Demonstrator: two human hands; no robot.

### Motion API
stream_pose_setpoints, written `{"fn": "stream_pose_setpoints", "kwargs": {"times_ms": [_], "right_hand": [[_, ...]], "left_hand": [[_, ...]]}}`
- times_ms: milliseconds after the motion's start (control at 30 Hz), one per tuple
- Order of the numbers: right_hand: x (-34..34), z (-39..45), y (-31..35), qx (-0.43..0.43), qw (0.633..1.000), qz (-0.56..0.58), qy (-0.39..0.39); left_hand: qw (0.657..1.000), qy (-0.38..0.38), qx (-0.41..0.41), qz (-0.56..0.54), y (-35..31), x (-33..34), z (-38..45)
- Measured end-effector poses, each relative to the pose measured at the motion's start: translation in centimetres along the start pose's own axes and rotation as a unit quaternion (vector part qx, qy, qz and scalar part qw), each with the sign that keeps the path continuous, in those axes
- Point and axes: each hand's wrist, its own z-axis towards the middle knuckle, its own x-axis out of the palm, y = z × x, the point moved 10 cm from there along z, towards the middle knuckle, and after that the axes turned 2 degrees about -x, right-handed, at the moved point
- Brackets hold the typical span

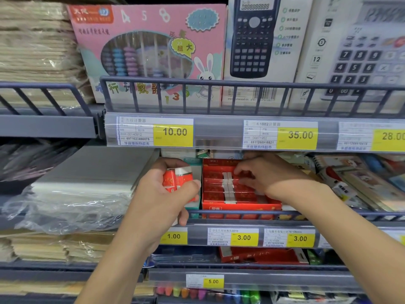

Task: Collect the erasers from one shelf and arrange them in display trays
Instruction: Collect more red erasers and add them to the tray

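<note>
A red display tray [241, 206] stands on the middle shelf, filled with rows of red-sleeved erasers [229, 187] whose white ends meet down the centre. My left hand [163, 194] grips a small bunch of red-and-white erasers [177, 178] just left of the tray, in front of a teal box [195, 166]. My right hand [263, 176] reaches into the tray from the right, fingertips curled onto an eraser in the upper rows. Whether it pinches that eraser is hidden by the fingers.
A grey wire rail [241, 213] fronts the shelf, with price labels [243, 237] below it. Plastic-wrapped paper stacks [83, 183] lie to the left, notebooks [361, 178] to the right. Another red tray [263, 255] sits one shelf down. Abacus and calculator boxes [258, 40] stand overhead.
</note>
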Motion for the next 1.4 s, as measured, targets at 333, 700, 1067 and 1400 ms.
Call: {"fn": "stream_pose_setpoints", "kwargs": {"times_ms": [333, 700, 1067, 1400], "right_hand": [[-2.2, -1.8, 2.3, -0.007, 0.973, 0.209, -0.096], [-2.7, -3.3, 8.3, -0.108, 0.850, 0.515, -0.016], [-2.9, -4.4, 6.4, -0.105, 0.840, 0.528, -0.065], [-3.7, -4.7, 3.2, -0.039, 0.937, 0.300, -0.174]], "left_hand": [[0.998, 0.035, -0.010, 0.041, 0.2, 0.9, -0.5], [0.997, 0.039, 0.009, 0.069, -0.8, 1.0, -1.2], [0.999, 0.011, 0.030, -0.024, -1.0, -0.2, -1.3], [0.998, -0.002, 0.004, -0.063, 0.3, 0.0, -0.6]]}}
